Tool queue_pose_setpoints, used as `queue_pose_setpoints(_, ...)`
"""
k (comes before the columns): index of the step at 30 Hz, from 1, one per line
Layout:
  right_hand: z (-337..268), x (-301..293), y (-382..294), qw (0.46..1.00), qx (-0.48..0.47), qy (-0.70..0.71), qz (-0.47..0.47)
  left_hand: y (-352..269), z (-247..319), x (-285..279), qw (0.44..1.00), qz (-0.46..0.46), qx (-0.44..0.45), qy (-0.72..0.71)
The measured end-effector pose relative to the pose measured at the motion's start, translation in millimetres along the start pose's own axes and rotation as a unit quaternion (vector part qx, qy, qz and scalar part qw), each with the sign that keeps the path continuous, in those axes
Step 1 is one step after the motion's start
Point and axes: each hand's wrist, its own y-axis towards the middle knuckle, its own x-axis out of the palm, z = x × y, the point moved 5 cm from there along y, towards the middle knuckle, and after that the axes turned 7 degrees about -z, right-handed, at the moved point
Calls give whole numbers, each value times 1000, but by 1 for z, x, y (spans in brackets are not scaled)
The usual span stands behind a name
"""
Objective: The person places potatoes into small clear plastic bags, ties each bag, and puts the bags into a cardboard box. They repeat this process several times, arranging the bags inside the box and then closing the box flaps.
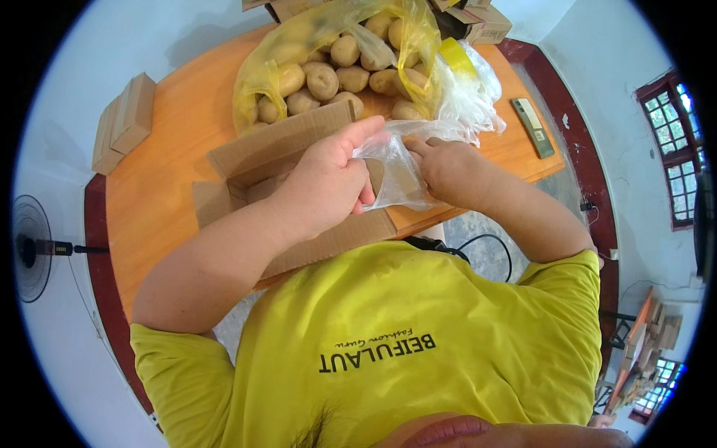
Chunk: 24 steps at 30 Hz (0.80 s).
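Observation:
A clear plastic bag (399, 173) is stretched between my two hands. My left hand (330, 179) grips its left side, with the index finger pointing out over the film. On the bag's right side, my right hand (451, 171) pinches the plastic with bent fingers. Below my left hand stands an open cardboard box (313, 242), its flaps spread outward; my left hand and forearm hide much of its inside. Beyond the box, a yellow plastic bag (252, 84) lies wide open around several potatoes (322, 83).
A pile of clear plastic bags (470, 92) lies right of the potatoes, with a yellow tape-like roll (458, 56) on it. A phone (532, 127) rests near the right edge of the wooden table (162, 185). Cardboard boxes (131, 115) stand at the left; more boxes (484, 23) at the back.

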Motion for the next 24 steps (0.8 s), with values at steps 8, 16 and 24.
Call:
queue_pose_setpoints(8,23,-58,-32,984,-36,84,154,-3,-3,-2,1000,-9,-16,15)
queue_pose_setpoints(16,67,-54,-39,957,240,126,107,-3,2,3,999,-28,-8,14)
queue_pose_setpoints(24,96,-63,-66,810,205,530,145,-11,6,-10,999,5,-39,33)
